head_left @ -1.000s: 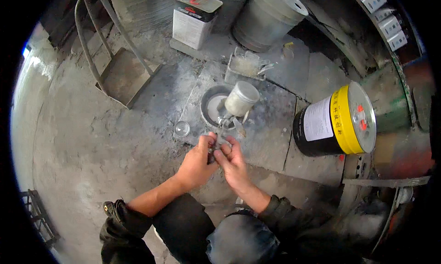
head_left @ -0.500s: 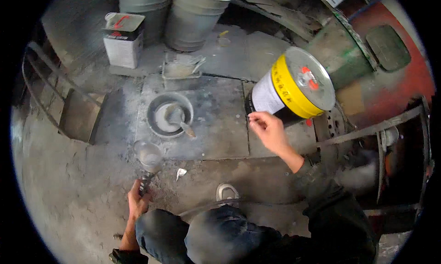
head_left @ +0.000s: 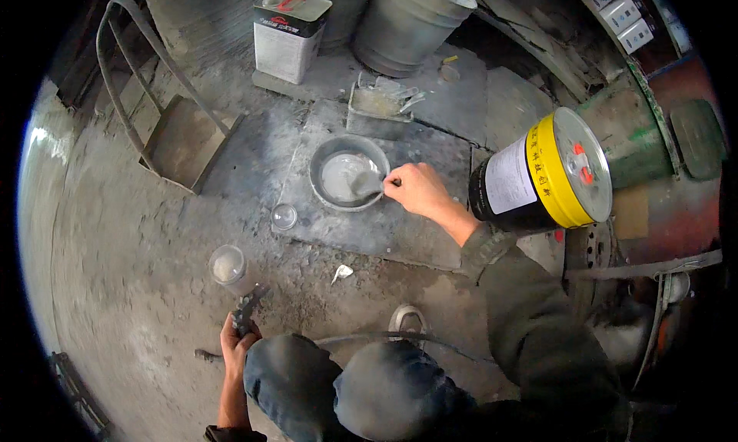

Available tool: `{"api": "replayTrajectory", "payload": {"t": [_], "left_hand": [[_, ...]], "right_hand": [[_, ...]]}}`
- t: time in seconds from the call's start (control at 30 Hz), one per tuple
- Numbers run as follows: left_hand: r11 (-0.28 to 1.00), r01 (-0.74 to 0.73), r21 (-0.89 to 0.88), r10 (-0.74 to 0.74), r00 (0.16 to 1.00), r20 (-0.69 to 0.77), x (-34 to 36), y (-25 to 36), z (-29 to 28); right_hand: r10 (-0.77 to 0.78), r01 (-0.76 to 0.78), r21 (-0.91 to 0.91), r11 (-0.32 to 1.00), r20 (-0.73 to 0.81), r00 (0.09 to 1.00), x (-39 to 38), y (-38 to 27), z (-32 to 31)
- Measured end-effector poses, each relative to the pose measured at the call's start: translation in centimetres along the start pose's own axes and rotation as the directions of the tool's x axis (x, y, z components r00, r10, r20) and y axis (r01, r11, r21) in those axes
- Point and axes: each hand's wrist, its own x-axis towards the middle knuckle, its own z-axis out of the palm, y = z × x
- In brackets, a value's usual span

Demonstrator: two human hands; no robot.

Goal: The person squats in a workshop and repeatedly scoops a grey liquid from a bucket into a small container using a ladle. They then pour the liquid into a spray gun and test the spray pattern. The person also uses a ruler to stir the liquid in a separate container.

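My left hand is closed around the grip of a dark, grimy spray gun at the lower left, beside my knee. A clear plastic cup with pale residue sits at the gun's far end. My right hand reaches to the rim of a grey round basin and pinches the handle of a brush. The brush's head rests in the whitish liquid inside, while my fingers cover most of its handle. On the floor between cup and basin lies a clear round lid.
A rectangular tub of brushes stands behind the basin. Farther back are a white-and-black can and grey drums. A yellow-banded drum stands right of my hand, a metal dustpan-like scoop at left. A hose crosses by my shoe.
My right hand has moved left from beside the yellow-banded drum and taken hold of the brush in the basin. The left hand still holds the spray gun. The view has shifted.
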Motion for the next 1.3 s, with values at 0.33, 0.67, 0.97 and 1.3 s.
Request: {"api": "replayTrajectory", "payload": {"t": [0.33, 0.67, 0.97, 1.3], "left_hand": [[0.998, 0.017, -0.061, -0.021, 0.997, -0.08, -0.8, -0.4, 0.2], [1.0, -0.01, 0.012, 0.012, 0.988, -0.155, -1.5, 0.4, -0.4], [0.997, -0.049, -0.067, 0.039, 0.989, -0.141, 0.1, 1.5, 1.5], [0.995, -0.099, -0.03, 0.092, 0.979, -0.184, -0.6, 0.4, -0.2]], "right_hand": [[0.067, -0.071, -0.138, 0.988, -0.034, 0.997, 2.2, -1.0, 0.8], [0.049, -0.066, -0.204, 0.977, -0.09, 0.995, 1.6, -2.2, 1.7], [0.218, -0.215, 0.043, 0.976, -0.309, 0.926, 2.1, -1.4, 3.2], [0.78, -0.479, 0.792, 0.378, 0.006, 0.626, 1.2, 3.9, 8.9]]}}
